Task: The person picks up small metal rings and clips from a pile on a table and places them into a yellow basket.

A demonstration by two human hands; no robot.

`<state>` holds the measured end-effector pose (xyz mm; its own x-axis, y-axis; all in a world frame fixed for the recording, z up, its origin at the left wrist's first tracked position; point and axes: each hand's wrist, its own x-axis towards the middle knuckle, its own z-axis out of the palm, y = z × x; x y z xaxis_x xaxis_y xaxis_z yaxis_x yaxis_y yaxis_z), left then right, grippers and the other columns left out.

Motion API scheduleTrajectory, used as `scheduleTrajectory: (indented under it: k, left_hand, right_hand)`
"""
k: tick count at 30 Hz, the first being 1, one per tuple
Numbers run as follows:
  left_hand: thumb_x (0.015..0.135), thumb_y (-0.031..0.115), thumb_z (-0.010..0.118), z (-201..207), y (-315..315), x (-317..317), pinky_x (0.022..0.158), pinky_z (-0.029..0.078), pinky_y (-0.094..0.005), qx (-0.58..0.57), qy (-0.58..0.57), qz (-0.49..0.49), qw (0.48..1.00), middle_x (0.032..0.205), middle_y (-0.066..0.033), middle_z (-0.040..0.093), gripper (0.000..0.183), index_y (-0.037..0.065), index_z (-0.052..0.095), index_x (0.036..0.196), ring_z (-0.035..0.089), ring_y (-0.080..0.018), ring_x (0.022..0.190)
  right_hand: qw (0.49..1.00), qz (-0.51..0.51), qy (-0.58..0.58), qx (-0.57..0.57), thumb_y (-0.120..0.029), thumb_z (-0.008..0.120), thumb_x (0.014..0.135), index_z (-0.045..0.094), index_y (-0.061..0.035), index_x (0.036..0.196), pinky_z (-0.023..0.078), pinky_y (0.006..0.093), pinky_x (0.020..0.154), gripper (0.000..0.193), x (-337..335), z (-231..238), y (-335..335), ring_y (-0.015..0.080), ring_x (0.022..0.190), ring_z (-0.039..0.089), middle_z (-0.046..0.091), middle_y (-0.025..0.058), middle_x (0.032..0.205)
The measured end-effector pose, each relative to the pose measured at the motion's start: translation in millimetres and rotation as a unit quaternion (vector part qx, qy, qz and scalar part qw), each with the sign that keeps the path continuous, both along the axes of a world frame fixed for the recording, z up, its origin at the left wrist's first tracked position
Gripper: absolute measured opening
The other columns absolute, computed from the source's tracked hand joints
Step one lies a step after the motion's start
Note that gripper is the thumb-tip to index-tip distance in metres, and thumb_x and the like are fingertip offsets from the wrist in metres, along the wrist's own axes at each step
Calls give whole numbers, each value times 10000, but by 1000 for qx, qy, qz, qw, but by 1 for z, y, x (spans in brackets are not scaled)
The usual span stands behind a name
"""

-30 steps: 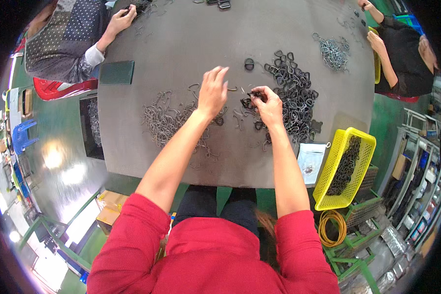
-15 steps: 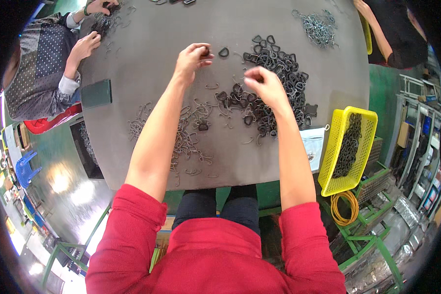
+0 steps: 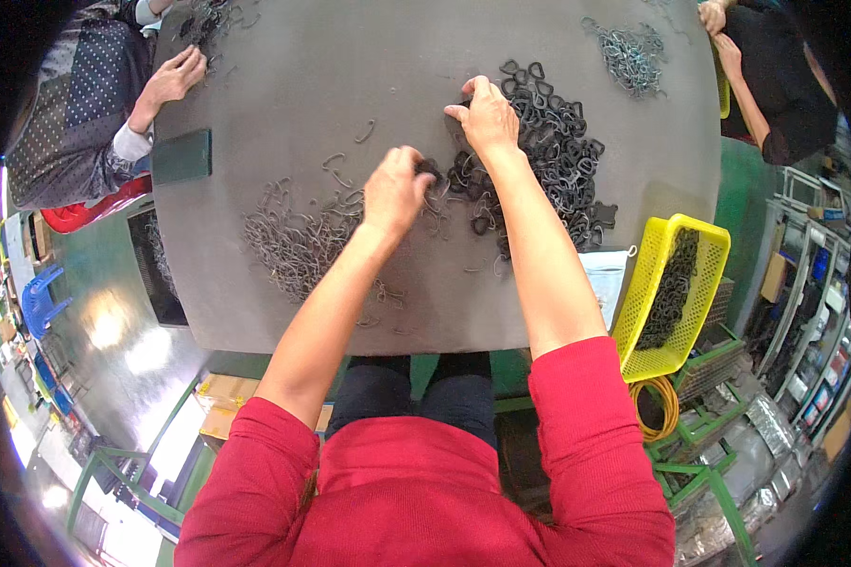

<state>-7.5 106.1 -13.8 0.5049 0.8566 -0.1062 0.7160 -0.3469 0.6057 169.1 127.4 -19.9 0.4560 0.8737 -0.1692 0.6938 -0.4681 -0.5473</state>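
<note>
A heap of black triangular rings point(image 3: 562, 142) lies on the grey table point(image 3: 350, 66), right of centre. My right hand point(image 3: 489, 118) rests on the heap's left edge with thumb and fingers bent down among the rings; whether it grips one is hidden. My left hand point(image 3: 397, 189) is curled just left of the heap, its fingertips closed on a black ring point(image 3: 432, 173). Left of that hand spreads a loose pile of thin wire hooks point(image 3: 298, 241), with a few single hooks point(image 3: 367, 130) scattered further out.
A second tangle of wire pieces point(image 3: 633, 52) lies far right. A yellow mesh basket point(image 3: 671, 293) of dark parts hangs off the table's right edge. A green pad point(image 3: 181, 156) and a co-worker's hand point(image 3: 170, 80) are at left; another person's arm point(image 3: 742, 66) is at right.
My left hand has drawn back from the far side of the table to the near-left edge of the ring heap. My right hand shifted to the heap's far-left edge.
</note>
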Motion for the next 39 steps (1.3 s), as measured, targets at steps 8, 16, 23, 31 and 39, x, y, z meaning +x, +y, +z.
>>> scheduleTrajectory:
  k: [8, 16, 23, 31, 39]
  left_hand:
    - [778, 226, 679, -4, 26, -43, 588, 431, -324, 56, -52, 20, 997, 655, -75, 517, 237, 38, 586, 887, 499, -197, 591]
    - [821, 276, 634, -6, 31, 0, 706, 483, -378, 165, -80, 99, 978, 948, -136, 575, 370, 22, 490, 1047, 586, -282, 870]
    - [880, 259, 537, -21, 53, 4, 706, 513, -398, 152, 128, 1, 980, 920, -137, 561, 286, 21, 447, 1011, 588, -309, 882]
    - [921, 189, 456, 0, 61, -36, 436, 297, -208, -471, -406, 181, 762, 632, 31, 414, 162, 59, 526, 854, 359, -52, 524]
    - [795, 348, 657, 11, 1, -10, 662, 487, -352, -54, -40, 119, 991, 792, -99, 661, 320, 57, 595, 913, 640, -245, 732]
  right_hand:
    - [999, 25, -31, -34, -328, 681, 769, 530, -56, 966, 492, 424, 740, 368, -2, 10, -14, 335, 890, 607, 559, 157, 993]
    - [998, 33, -56, -6, -317, 722, 730, 564, -47, 921, 488, 397, 731, 366, 9, 2, -24, 299, 888, 599, 587, 112, 962]
    - [797, -57, 598, 66, -256, 691, 786, 595, -75, 863, 360, 215, 530, 220, 34, 32, -66, 82, 637, 515, 546, -25, 718]
    - [971, -51, 234, -1, -265, 732, 736, 658, -18, 867, 490, 297, 621, 289, 21, 13, -86, 175, 688, 614, 652, 92, 737]
    - [980, -81, 182, -7, -283, 702, 706, 689, -40, 822, 504, 351, 734, 270, -10, 23, -51, 244, 808, 658, 679, 131, 821]
